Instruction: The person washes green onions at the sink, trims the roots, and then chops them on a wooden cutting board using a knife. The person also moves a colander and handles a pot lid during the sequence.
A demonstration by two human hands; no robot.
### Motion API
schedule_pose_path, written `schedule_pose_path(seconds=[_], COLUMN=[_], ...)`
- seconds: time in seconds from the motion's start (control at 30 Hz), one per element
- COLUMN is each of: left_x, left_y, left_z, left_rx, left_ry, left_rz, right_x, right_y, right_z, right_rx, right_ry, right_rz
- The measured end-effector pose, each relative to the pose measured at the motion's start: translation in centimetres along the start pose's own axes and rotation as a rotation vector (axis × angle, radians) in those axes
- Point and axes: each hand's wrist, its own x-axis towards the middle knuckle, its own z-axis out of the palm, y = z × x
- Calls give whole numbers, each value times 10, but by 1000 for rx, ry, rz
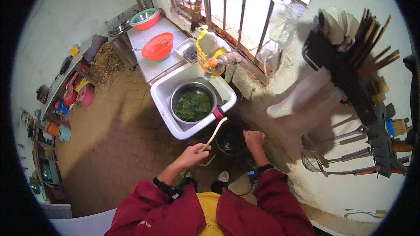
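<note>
My left hand (193,156) holds a scallion (215,131). Its pale stem end points up towards the front edge of the white sink (159,109), and thin green leaves trail below the hand. Over the right side of a dark bucket (229,141) on the floor, my right hand (254,140) is curled closed; nothing shows in it. A steel basin (174,113) of green leaves (193,105) stands in the sink. Beneath the orange-topped tap (212,63), a dark red cloth (218,113) is wrapped around the sink's rim.
Left of the sink, a worktop (157,72) bears a red plastic colander (158,46), stacked basins (144,19) and a clear tub (188,50). A black wall rack (352,72) on the right holds chopsticks, with a wire skimmer (311,160) and other utensils hanging below.
</note>
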Motion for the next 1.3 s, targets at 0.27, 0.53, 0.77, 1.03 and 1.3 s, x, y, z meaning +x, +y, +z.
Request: schedule_pose_path(seconds=[0.27,0.53,0.77,1.03,1.3], left_x=[-25,-39,-1,105,175], left_y=[-31,-36,-23,15,45], left_z=[-119,-241,-307,-341,-351], left_rx=[-220,-198,-243,-124,-161], left_ry=[-7,-49,-168,-183,-125], left_rz=[96,105,87,-97,-274], right_x=[13,-12,-31,28,162], right_y=[-51,-209,-320,-295,-250], right_z=[-1,-4,-35,-49,1], right_rx=[352,1318,1406,1442,1551], right_ry=[-102,-178,-234,-50,77], right_rz=[148,73,69,136,389])
